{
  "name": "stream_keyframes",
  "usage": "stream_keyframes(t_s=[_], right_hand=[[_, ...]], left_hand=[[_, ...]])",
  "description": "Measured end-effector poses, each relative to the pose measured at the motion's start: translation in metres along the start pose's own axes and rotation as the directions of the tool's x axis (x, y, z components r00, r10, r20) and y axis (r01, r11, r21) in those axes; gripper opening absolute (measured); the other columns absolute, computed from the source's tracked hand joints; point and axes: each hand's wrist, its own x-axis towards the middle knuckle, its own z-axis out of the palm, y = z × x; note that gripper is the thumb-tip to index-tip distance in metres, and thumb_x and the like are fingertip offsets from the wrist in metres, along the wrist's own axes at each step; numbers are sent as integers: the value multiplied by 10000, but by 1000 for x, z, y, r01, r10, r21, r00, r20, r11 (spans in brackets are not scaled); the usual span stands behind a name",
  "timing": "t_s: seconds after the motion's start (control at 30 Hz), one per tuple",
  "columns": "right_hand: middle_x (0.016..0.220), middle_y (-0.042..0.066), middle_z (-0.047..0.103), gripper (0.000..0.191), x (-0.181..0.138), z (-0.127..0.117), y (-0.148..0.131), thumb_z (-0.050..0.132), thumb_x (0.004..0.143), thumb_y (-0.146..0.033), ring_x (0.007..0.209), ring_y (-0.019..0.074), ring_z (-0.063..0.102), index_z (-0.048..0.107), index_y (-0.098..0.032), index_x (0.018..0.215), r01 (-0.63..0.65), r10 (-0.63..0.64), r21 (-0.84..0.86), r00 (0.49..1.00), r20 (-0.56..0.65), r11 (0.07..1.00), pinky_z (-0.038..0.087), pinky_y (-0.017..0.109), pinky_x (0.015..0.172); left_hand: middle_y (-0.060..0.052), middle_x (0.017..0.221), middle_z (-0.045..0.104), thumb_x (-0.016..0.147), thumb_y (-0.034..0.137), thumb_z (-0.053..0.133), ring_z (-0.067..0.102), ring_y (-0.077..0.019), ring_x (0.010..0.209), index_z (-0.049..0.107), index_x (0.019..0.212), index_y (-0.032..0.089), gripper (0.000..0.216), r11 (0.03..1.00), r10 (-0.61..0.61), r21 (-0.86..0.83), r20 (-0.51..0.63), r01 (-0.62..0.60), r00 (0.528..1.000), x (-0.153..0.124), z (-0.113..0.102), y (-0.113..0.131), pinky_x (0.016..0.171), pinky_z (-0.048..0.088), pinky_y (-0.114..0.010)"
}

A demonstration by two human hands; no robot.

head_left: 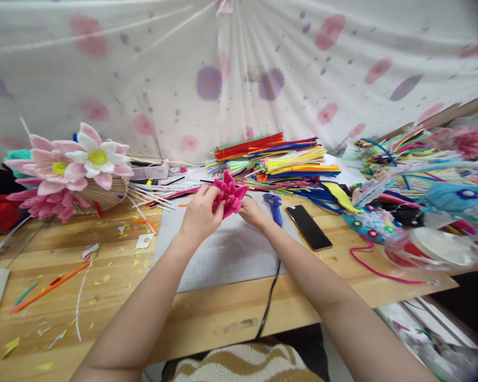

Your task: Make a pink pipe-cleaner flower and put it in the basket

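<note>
A bright pink pipe-cleaner flower is held up over a grey mat in the middle of the wooden table. My left hand grips its left side with curled fingers. From the right, my right hand pinches the flower's lower edge. Both forearms reach in from the bottom of the view.
Stacks of coloured pipe cleaners lie behind the mat. A blue glue gun and a black phone sit to the right. Finished pink-and-white flowers stand at the left. Craft clutter and a clear tape roll fill the right side.
</note>
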Motion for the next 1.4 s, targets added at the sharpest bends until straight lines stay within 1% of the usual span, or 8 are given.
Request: stream_keyframes(t_s=[0.2, 0.33, 0.57, 0.73, 0.87, 0.93, 1.17, 1.4], right_hand=[[646, 10, 582, 292, -5, 4, 5, 424, 807, -344, 634, 127, 495, 579, -161, 641, 22, -41, 146, 991, 127, 989, 381, 228, 628], [602, -1, 531, 293, -7, 9, 9, 411, 800, -336, 598, 115, 448, 530, -160, 597, 13, -57, 220, 979, 193, 975, 381, 231, 600], [598, -7, 508, 261, -5, 12, 12, 431, 784, -320, 606, 114, 437, 538, -155, 613, 1, -60, 272, 976, 210, 962, 385, 236, 588], [637, 6, 530, 248, -5, 11, 12, 437, 782, -319, 631, 127, 464, 579, -153, 663, 10, -84, 300, 968, 237, 954, 410, 260, 618], [656, 16, 547, 245, -4, 12, 14, 427, 788, -306, 635, 131, 468, 589, -151, 689, 28, -104, 313, 968, 230, 949, 421, 276, 628], [648, 12, 538, 232, -3, 13, 15, 430, 782, -303, 622, 128, 457, 577, -154, 680, 27, -104, 317, 968, 226, 948, 418, 274, 617], [604, -9, 484, 244, -2, 12, 15, 421, 774, -330, 593, 108, 424, 520, -163, 625, 21, -95, 318, 971, 219, 948, 391, 237, 578], [614, -8, 493, 296, -3, 9, 14, 412, 784, -371, 605, 108, 435, 538, -154, 627, -7, -50, 274, 978, 201, 962, 363, 222, 575]], left_hand=[[-69, 1052, 548, 740, 187, 585, 561, -161, 912, 506, 1045, 189, 315, 980, -30, -192, 117, 52, 993, -3, 0, -12, 753, 483, -288], [-79, 1094, 576, 741, 220, 598, 580, -156, 914, 453, 1180, 195, 463, 951, -33, -297, 176, 85, 984, -6, 2, -18, 770, 481, -278], [-48, 992, 622, 745, 186, 573, 585, -137, 807, 561, 1042, 201, 298, 963, -2, -268, 150, 43, 989, -4, 5, -14, 707, 468, -261], [-26, 797, 608, 755, 174, 553, 550, -123, 702, 611, 785, 179, 66, 966, -29, -250, 124, 60, 992, 0, 10, -11, 617, 435, -232], [-41, 923, 601, 778, 140, 505, 559, -136, 793, 596, 1069, 207, 312, 977, 51, -213, 159, -16, 986, 3, 9, -11, 695, 453, -251], [-54, 981, 577, 789, 124, 481, 561, -143, 847, 583, 1128, 227, 369, 980, 115, -184, 197, -78, 974, 4, 8, -13, 741, 457, -262], [-43, 929, 552, 819, 171, 493, 553, -120, 814, 627, 921, 211, 173, 966, 211, -191, 215, -171, 953, 7, 7, -20, 735, 455, -241], [-27, 886, 575, 813, 241, 543, 562, -125, 819, 641, 839, 221, 103, 978, 125, -190, 178, -91, 976, 7, 6, -17, 737, 456, -247]])
